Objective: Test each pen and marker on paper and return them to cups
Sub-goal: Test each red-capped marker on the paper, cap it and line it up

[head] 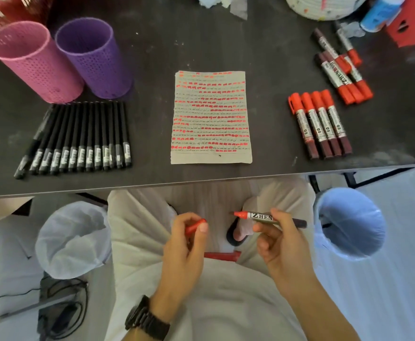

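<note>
Below the near edge of the tabletop (152,57), over the lap, the right hand (279,239) pinches an uncapped red marker (263,216) lying level with its tip pointing left, while the left hand (186,244) pinches the red cap (194,226) just beside that tip, the two apart. On the tabletop the paper (211,116), covered in rows of red marks, lies in the middle, with a row of black pens (78,139) to its left in front of the upright pink cup (36,62) and purple cup (95,60). To the right of the paper lie four capped markers (321,124) side by side, and a loose pile of markers (341,67) farther back.
</note>
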Motion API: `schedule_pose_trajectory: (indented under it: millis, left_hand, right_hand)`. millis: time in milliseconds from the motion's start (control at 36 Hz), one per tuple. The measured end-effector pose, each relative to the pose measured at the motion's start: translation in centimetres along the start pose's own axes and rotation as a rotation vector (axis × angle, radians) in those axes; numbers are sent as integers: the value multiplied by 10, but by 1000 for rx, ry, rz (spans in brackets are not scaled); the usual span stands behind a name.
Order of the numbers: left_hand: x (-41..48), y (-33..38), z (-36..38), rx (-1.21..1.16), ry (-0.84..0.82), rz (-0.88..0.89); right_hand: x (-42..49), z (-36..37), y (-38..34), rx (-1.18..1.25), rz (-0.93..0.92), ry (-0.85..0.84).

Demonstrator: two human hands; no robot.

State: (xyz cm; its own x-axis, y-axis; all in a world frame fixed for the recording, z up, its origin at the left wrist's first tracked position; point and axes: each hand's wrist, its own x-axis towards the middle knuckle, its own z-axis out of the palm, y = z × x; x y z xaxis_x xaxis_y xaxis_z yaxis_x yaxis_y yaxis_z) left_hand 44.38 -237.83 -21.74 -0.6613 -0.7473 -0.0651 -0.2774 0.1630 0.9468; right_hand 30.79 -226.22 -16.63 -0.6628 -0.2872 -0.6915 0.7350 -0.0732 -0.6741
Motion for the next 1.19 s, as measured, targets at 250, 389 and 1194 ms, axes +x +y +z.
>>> schedule_pose_trajectory:
  millis: [250, 389, 1194]
  left_hand:
    - [6, 7, -6, -170, -49, -119]
    - [6, 8, -6, -142, -81, -115]
    - [38, 65, -68, 144, -348, 218]
  right_hand:
    - [3, 8, 12, -141, -40, -61]
    - [4, 13, 20, -250, -85, -90]
    - [-11, 8, -8, -737, -326, -549]
